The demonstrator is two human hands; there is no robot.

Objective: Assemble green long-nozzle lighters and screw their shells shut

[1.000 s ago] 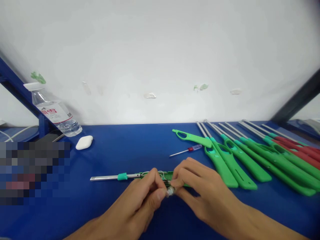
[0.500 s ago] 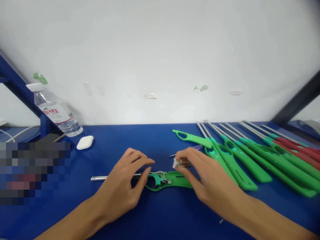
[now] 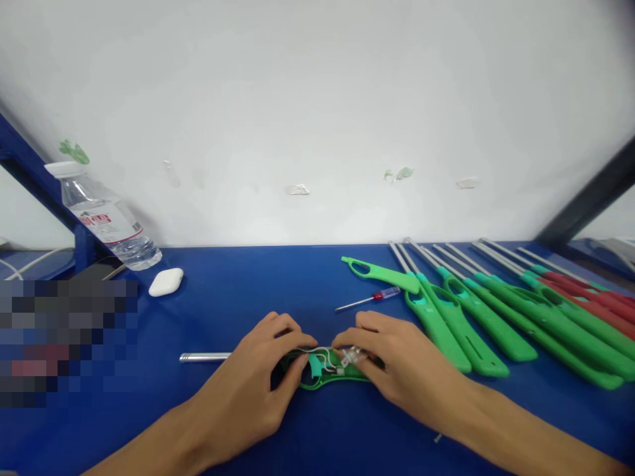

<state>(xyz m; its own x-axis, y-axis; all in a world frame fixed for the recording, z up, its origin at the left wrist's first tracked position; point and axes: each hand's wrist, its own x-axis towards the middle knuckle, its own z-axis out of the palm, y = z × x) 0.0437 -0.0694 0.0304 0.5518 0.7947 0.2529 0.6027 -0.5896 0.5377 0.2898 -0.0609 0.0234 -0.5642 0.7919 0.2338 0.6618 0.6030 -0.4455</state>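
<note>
An opened green stick lighter (image 3: 325, 373) lies flat on the blue table (image 3: 248, 284), its metal tube (image 3: 204, 357) pointing left and white wires showing inside. My left hand (image 3: 258, 390) rests on the lighter's front part, fingers curled down on it. My right hand (image 3: 391, 360) pinches a small clear part (image 3: 353, 355) and presses it into the open handle.
A green handle cover (image 3: 381, 272) and a small red-handled screwdriver (image 3: 370, 299) lie just behind my hands. A row of several green and red stick lighters (image 3: 496, 311) fills the right side. A water bottle (image 3: 106, 221) and a white case (image 3: 165, 282) stand at the far left.
My right hand lifted the clear part away from the lighter, then brought it back down into the open handle. My left hand shifted left along the lighter and stays pressed on it.
</note>
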